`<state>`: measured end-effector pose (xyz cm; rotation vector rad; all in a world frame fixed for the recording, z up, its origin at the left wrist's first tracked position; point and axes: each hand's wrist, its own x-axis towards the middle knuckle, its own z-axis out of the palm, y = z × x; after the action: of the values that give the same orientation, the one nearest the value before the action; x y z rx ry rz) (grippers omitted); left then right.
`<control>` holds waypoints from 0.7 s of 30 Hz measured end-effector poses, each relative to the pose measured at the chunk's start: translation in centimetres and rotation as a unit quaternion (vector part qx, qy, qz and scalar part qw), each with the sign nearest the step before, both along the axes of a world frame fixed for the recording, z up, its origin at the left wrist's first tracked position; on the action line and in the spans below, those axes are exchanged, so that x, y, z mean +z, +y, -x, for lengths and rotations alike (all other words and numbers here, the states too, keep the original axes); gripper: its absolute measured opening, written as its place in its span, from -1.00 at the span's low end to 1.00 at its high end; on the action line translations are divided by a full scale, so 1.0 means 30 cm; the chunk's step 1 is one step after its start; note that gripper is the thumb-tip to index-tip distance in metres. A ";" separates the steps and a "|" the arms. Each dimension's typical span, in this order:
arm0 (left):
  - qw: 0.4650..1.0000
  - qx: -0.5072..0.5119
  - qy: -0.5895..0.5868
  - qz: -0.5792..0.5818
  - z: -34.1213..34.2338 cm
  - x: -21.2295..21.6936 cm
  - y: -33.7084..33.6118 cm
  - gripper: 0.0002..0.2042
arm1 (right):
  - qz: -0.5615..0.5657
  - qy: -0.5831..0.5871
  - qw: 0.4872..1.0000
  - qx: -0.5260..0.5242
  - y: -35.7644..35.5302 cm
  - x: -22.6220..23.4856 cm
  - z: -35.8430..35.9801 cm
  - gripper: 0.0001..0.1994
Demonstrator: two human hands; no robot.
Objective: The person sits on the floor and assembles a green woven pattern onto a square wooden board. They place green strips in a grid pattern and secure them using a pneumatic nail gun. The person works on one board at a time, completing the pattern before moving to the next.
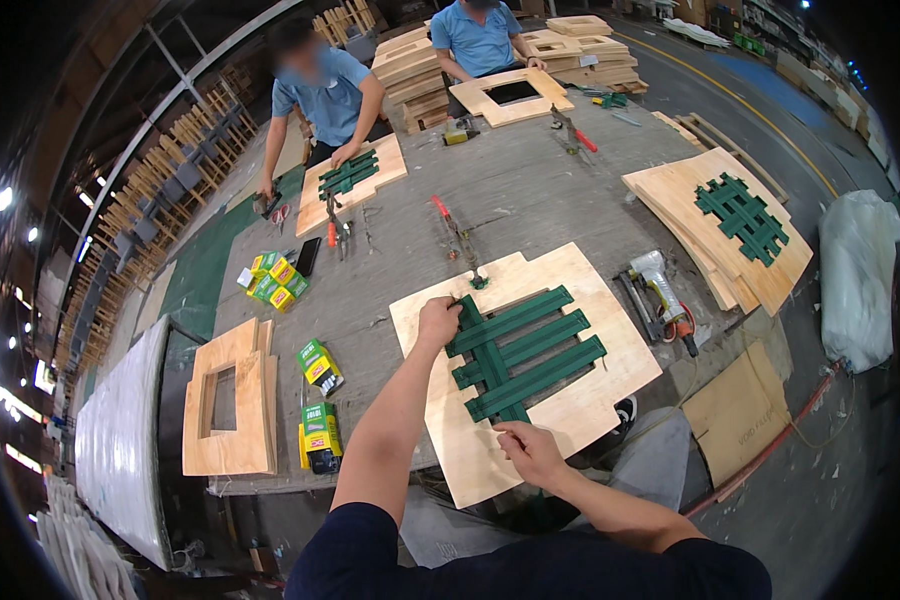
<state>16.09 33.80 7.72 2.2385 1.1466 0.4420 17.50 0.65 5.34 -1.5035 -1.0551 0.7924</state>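
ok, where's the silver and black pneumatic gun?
Head view, right of centre: the pneumatic gun lies on the grey table, between the near green-strapped plywood panel and the plywood stack farther right.

A furniture workshop on a factory floor: a plywood panel (460,450) crossed with green webbing (530,345) on a broad table (400,280), a pneumatic staple gun (655,285) to its right, stacked plywood frames (410,75) at the top, rows of wooden-legged seats (185,175) at left, a yellow floor line (750,107) upper right.
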 end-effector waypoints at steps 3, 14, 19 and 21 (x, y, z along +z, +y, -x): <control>0.997 0.016 -0.037 0.073 -0.001 0.001 -0.011 -0.78 | 0.028 0.029 0.999 0.008 -0.020 0.003 -0.020 -0.74; 0.903 0.128 -0.261 0.317 0.010 0.031 -0.084 -0.79 | -0.058 -0.096 0.986 -0.125 0.548 0.091 -0.339 -0.84; 0.904 0.137 -0.254 0.316 0.039 0.047 -0.111 -0.70 | -0.029 -0.134 0.989 -0.057 0.692 0.069 -0.346 -0.81; 0.905 0.135 -0.254 0.314 0.039 0.052 -0.119 -0.70 | -0.033 -0.163 0.985 -0.046 0.705 0.051 -0.356 -0.81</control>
<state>14.91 30.24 9.28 1.3108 1.1079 0.6163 28.18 21.79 6.86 -1.6482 -1.2281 0.4505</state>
